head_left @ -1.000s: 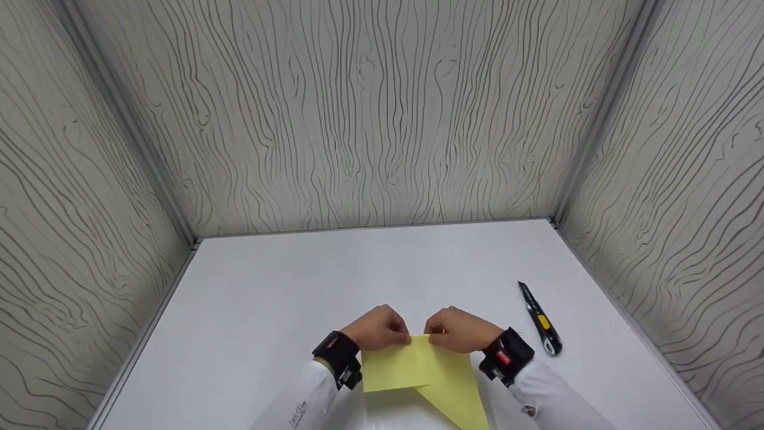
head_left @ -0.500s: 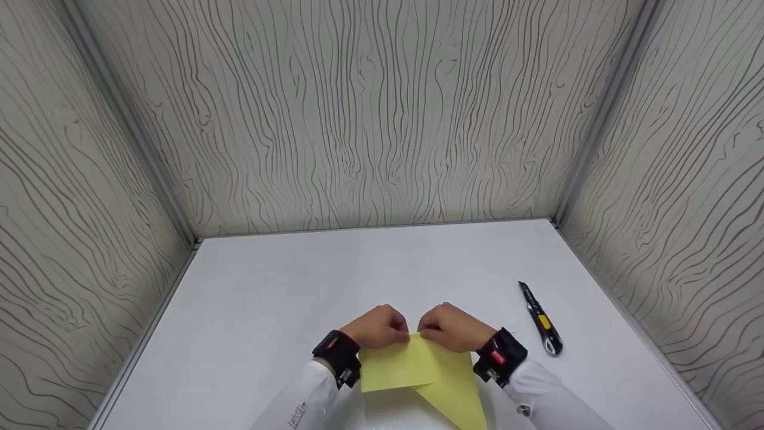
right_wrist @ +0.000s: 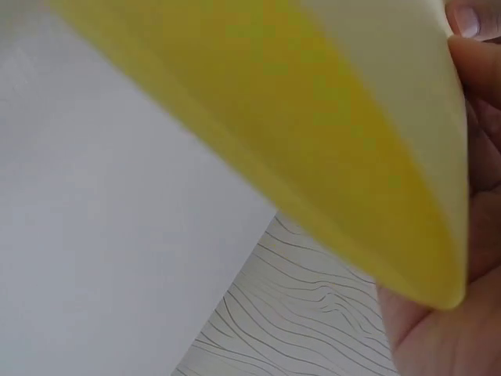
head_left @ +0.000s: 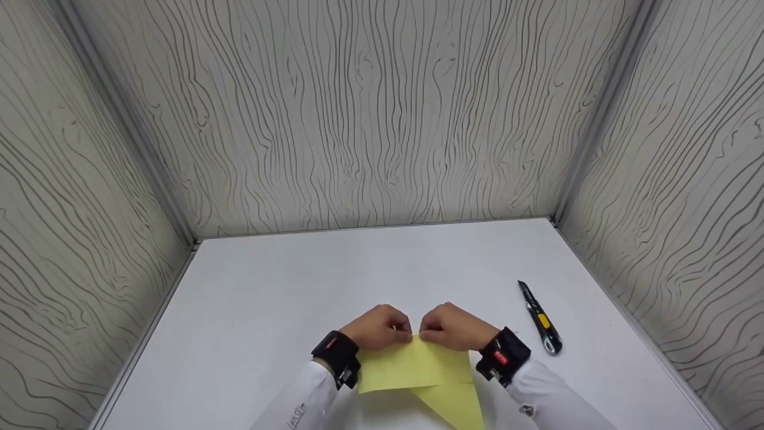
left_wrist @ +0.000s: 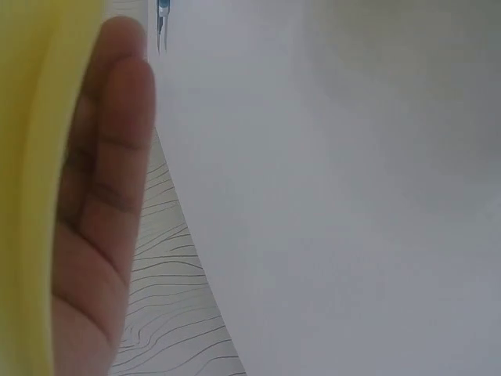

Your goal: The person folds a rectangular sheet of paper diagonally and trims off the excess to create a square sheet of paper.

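Within head view alone, sleeves show, fingers of 2 hands pinching yellow paper.

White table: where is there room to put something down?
Free: the white table between the left wall and the left hand, and the far strip before the back wall. Crowded: the near middle, where that hand and the right hand hold yellow paper. Tight: between right wristband and cutter.
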Action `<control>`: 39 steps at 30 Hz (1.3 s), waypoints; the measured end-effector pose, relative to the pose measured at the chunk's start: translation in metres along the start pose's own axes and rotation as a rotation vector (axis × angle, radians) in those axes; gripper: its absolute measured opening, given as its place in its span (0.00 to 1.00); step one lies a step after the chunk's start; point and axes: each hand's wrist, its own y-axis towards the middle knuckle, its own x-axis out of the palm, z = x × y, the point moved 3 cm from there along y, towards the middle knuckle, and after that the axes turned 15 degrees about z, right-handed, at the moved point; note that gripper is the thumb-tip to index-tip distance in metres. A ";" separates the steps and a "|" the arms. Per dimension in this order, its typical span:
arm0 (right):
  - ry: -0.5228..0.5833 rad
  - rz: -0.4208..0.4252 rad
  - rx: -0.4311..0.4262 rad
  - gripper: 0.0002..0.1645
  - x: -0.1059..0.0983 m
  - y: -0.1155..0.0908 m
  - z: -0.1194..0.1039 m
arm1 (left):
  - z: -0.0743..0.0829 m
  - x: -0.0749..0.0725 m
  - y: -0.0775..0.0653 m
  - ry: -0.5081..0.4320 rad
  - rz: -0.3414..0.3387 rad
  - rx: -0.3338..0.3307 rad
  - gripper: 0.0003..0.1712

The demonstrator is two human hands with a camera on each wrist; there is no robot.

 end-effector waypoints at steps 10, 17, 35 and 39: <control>0.146 -0.010 0.057 0.09 -0.014 -0.007 0.008 | -0.008 -0.009 -0.003 -0.071 -0.036 -0.068 0.05; 0.186 -0.020 0.046 0.08 -0.016 -0.010 0.009 | -0.009 -0.020 -0.009 -0.084 -0.065 -0.101 0.05; 0.305 0.048 0.107 0.08 -0.028 -0.013 0.012 | -0.019 -0.043 -0.020 -0.107 -0.069 -0.137 0.04; 0.350 0.065 0.100 0.07 -0.027 -0.013 0.013 | -0.020 -0.048 -0.023 -0.099 -0.047 -0.144 0.04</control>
